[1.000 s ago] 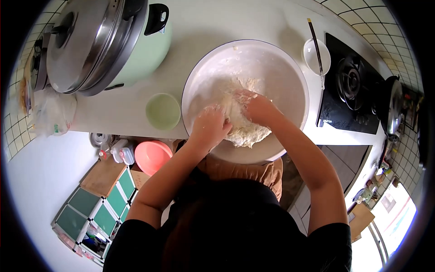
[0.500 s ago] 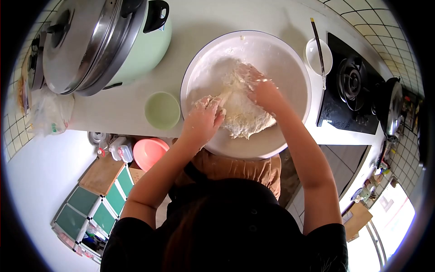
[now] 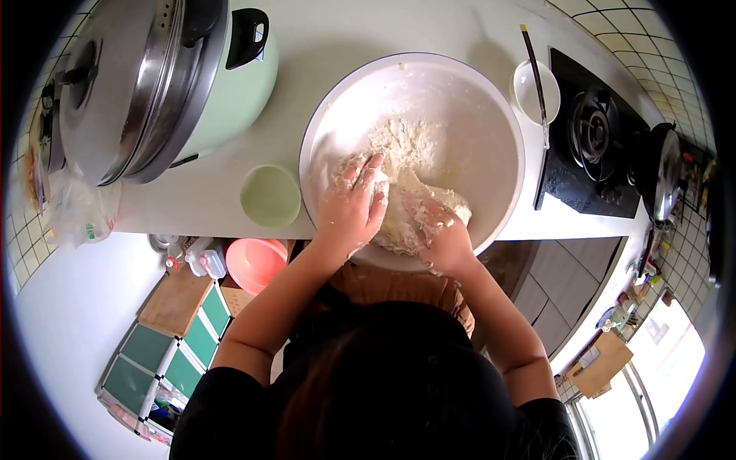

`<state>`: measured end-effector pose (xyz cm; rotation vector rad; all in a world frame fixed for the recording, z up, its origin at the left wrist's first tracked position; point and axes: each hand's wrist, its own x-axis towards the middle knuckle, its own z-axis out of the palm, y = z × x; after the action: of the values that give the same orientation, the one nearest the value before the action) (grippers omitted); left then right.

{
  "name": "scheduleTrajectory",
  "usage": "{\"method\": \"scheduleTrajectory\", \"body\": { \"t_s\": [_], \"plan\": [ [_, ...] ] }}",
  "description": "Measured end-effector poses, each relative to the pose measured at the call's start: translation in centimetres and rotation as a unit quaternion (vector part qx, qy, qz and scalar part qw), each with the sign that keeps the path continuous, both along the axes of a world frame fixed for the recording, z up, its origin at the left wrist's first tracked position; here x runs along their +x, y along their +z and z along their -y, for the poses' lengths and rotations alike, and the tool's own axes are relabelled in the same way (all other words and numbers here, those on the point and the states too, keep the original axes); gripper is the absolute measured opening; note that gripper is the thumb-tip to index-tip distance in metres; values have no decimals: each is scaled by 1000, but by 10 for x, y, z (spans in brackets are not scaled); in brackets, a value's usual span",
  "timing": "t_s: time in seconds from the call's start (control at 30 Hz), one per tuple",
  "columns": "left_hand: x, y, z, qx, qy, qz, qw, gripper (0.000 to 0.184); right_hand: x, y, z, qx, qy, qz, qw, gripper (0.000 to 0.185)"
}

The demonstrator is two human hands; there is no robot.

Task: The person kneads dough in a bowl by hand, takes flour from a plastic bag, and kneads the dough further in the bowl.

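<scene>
White basin [image 3: 477, 115], dough [image 3: 395, 216] partly hidden by right hand [image 3: 443, 239], left hand [image 3: 351, 208] palm-down

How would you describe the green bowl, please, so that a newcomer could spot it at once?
Find the large white basin holding the dough. Just left of it, near the front of the counter, sits a small round bowl. Its pale green colour sets it apart from the white bowl right of the basin, which has a dark stick across it.
</scene>
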<state>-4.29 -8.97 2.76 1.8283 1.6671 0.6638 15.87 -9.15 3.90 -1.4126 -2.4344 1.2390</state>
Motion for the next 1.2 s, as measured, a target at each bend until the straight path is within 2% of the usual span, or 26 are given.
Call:
{"method": "scheduleTrajectory", "body": {
  "t_s": [0.03,0.13,0.17,0.27,0.33,0.4,0.43,0.6,0.7,0.8,0.83,0.87,0.9,0.93,0.97,1.0,1.03,1.07,1.13,1.2],
  "plan": [
    [5,0,-2,34,-14,-47,998,50,-3,0,6,-16,-64,-31,997,47],
    [35,-22,6,15,22,-60,998,50,-10,-30,26,174,-42,55,982,50],
    [39,-28,8,21,26,-78,996,50,-17,-35,30,197,-71,69,975,50],
    [44,-40,0,-2,54,-105,993,44,-23,-61,19,198,-114,139,964,53],
    [46,-49,-16,9,78,-130,988,39,-26,-68,-16,224,-104,87,965,60],
    [43,-57,-37,-11,89,-135,987,36,-36,-65,-49,229,-141,61,961,59],
    [42,-66,-49,27,97,-151,983,30,-37,-72,-64,236,-142,54,960,58],
    [46,-85,-92,7,125,-180,976,23,-33,-93,-119,217,-122,65,966,48],
    [50,-89,-95,33,140,-199,969,22,-30,-114,-121,308,-138,66,939,45],
    [52,-90,-95,44,163,-185,968,24,-28,-123,-119,307,-133,99,937,44],
    [51,-90,-95,32,176,-140,974,31,-26,-120,-118,279,-125,76,949,42],
    [47,-93,-103,-45,216,55,974,34,-21,-119,-127,156,-169,-6,973,40],
    [39,-90,-104,-129,241,248,929,36,-13,-111,-131,20,-207,-84,974,38],
    [29,-87,-100,-212,256,427,841,39,-8,-101,-130,-123,-240,-160,949,36],
    [16,-84,-97,-202,267,522,785,54,-8,-93,-127,-119,-231,-153,953,34],
    [9,-58,-96,-242,281,518,771,56,-7,-84,-125,-116,-222,-147,957,32],
    [3,-52,-85,-241,261,521,776,56,-3,-98,-117,6,-128,-89,988,33],
    [-2,-47,-75,-241,240,524,781,57,2,-111,-111,129,-32,-26,991,34],
    [-11,-39,-58,-219,207,537,788,55,-19,-71,-111,164,111,155,968,41],
    [-16,-40,-47,-205,213,540,788,52,-40,-60,-100,94,28,174,980,43]
  ]
}}
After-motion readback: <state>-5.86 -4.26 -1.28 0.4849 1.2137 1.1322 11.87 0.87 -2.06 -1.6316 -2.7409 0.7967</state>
